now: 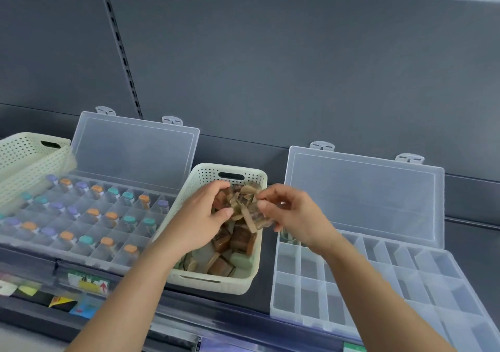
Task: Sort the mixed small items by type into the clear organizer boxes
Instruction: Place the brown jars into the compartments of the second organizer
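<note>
A cream perforated basket (244,280) in the middle holds a heap of small wrapped items (234,246), brown, tan and pale green. Both hands are over its far half. My left hand (201,218) grips a bunch of the brown packets (239,201). My right hand (296,215) pinches the same bunch from the right side, with a clear-wrapped piece under its fingers. On the right lies an open clear organizer box (378,292) with bare compartments. An open clear organizer box (81,222) on the left holds small vials with orange, teal and purple caps.
A second cream basket (24,162) stands tilted at the far left, resting over the left box's corner. Both box lids (362,195) lean back against the dark grey shelf wall. Price labels (86,284) run along the shelf's front edge below.
</note>
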The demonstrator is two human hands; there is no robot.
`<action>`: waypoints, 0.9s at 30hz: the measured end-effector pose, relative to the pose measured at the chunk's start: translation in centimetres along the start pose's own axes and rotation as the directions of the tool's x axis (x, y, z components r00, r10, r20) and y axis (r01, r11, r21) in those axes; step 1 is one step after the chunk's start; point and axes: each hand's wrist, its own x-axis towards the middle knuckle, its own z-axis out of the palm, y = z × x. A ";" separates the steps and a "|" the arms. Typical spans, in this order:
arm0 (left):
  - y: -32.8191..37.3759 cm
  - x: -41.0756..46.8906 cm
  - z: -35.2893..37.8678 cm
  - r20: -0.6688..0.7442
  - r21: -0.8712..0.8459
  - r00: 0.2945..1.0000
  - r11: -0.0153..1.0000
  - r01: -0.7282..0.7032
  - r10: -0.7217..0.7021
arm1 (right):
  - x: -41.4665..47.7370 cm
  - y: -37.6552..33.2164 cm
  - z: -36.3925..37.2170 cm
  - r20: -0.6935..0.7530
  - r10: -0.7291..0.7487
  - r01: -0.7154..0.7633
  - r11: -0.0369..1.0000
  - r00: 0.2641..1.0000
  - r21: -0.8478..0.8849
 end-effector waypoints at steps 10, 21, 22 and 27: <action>7.4 3.0 5.8 0.055 -0.005 0.965 0.967 -0.255 0.255 | -4.6 1.1 -8.2 -0.262 0.051 -0.070 0.995 0.964 -0.065; 11.2 4.3 12.5 0.345 0.222 0.821 0.811 -0.541 0.454 | -7.3 5.6 -11.5 -0.343 0.086 -0.294 0.728 0.935 -0.619; 11.2 4.3 12.7 0.352 0.256 0.814 0.789 -0.558 0.462 | -7.2 5.9 -11.4 -0.334 0.091 -0.295 0.713 0.938 -0.636; 10.3 4.8 14.0 0.397 0.386 0.801 0.711 -0.588 0.447 | -6.7 7.4 -11.1 -0.306 0.128 -0.309 0.676 0.943 -0.669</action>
